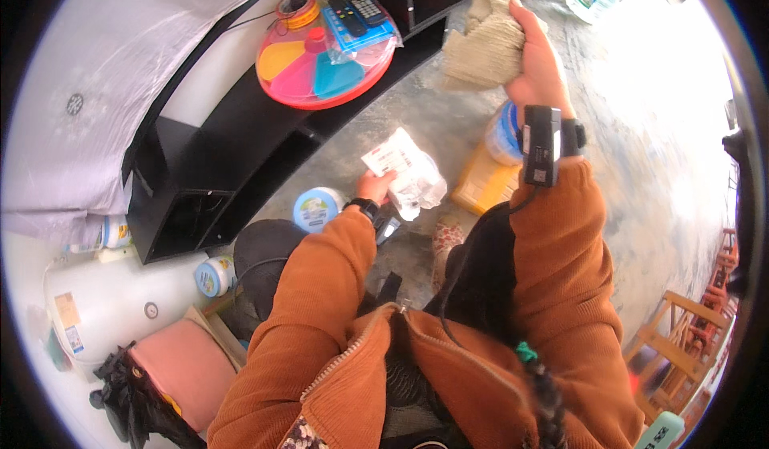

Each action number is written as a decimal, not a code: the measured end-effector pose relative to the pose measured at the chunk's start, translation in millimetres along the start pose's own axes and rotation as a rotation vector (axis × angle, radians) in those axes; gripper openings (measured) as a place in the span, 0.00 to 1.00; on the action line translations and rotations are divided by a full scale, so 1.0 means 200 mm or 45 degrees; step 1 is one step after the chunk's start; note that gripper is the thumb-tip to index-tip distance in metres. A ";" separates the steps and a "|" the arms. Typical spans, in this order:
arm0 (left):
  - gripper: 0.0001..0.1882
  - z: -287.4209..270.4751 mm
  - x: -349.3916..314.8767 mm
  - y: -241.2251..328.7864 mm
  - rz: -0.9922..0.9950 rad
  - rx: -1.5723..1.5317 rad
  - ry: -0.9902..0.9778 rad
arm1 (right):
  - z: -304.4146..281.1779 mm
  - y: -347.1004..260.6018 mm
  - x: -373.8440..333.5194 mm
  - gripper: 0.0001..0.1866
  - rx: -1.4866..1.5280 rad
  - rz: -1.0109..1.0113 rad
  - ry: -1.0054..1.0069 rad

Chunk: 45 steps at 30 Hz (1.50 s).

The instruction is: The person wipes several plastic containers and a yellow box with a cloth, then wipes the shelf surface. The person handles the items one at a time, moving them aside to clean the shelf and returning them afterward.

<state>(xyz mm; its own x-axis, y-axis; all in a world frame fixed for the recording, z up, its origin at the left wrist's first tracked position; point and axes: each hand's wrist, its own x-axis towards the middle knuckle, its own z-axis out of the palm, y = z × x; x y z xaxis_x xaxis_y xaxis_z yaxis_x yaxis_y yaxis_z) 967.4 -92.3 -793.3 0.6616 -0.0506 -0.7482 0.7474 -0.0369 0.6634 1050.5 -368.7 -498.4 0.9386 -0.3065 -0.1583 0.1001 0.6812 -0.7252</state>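
Observation:
My right hand (pixel 541 68) is raised at the upper right, its fingers closed on a beige, crinkled cloth (pixel 483 47) that hangs folded to its left. Lower and nearer the middle, my left hand (pixel 375 186) grips a crumpled white plastic bag (pixel 416 178) with a printed label. A round tub with a blue-rimmed lid (pixel 316 209) stands just left of my left wrist. Below my right hand, a clear tub with blue parts (pixel 503 138) rests on a cardboard box (pixel 483 178) wrapped in yellowish tape.
A low black cabinet (pixel 240 148) runs along the left. On it sits a round divided tray (pixel 282 88) with remotes (pixel 347 16) and a tape roll (pixel 297 10). Another tub (pixel 215 277) and a pink cushion (pixel 180 369) lie lower left. Wooden chairs (pixel 677 341) stand at the right.

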 end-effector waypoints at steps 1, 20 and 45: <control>0.21 -0.01 0.03 -0.02 0.074 -0.029 -0.006 | 0.00 0.00 0.00 0.18 -0.028 0.009 0.026; 0.26 -0.74 -0.30 0.44 0.674 -0.738 0.342 | 0.03 0.06 -0.01 0.18 -0.081 0.145 -0.022; 0.16 -1.28 -0.43 0.76 0.455 -1.175 0.344 | 0.23 0.60 -0.02 0.22 -0.515 0.650 -0.186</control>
<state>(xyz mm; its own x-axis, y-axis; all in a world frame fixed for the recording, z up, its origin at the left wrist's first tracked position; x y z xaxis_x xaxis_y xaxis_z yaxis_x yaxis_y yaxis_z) 1040.2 162.5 -630.8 0.7613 0.3227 -0.5624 0.1842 0.7239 0.6648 1074.4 -255.2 -555.2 0.8732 0.1010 -0.4767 -0.4737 0.4051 -0.7819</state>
